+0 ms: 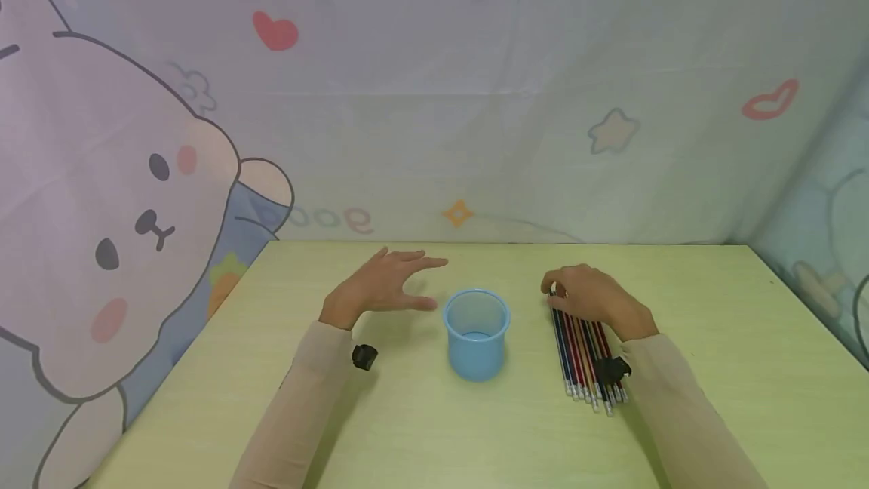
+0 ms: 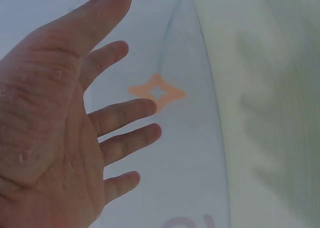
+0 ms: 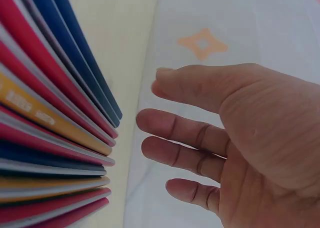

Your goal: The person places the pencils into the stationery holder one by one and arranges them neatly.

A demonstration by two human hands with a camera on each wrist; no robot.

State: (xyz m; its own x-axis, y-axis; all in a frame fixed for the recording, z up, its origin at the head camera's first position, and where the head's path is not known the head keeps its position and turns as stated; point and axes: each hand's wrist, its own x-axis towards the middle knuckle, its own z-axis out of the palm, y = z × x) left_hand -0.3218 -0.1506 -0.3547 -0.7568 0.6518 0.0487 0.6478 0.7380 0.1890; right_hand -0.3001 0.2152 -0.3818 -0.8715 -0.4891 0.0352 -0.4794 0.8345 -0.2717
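A translucent blue cup with a wide rim stands upright near the middle of the table. Left of it, my left hand hovers with thumb and fingers spread, holding nothing; its bare palm faces the left wrist view. To the cup's right lies a fanned bundle of striped pencils in red, blue and yellow, silver ferrules toward me. Over their far ends is my right hand, its fingers slightly bent. In the right wrist view, a gap separates the fingers from the pencils.
The pale yellow table carries the cup and pencils. A printed cloth hangs along its back edge. Small black wrist cameras sit by both sleeves; the right one partly covers the pencils. A dark cable shows at the far right.
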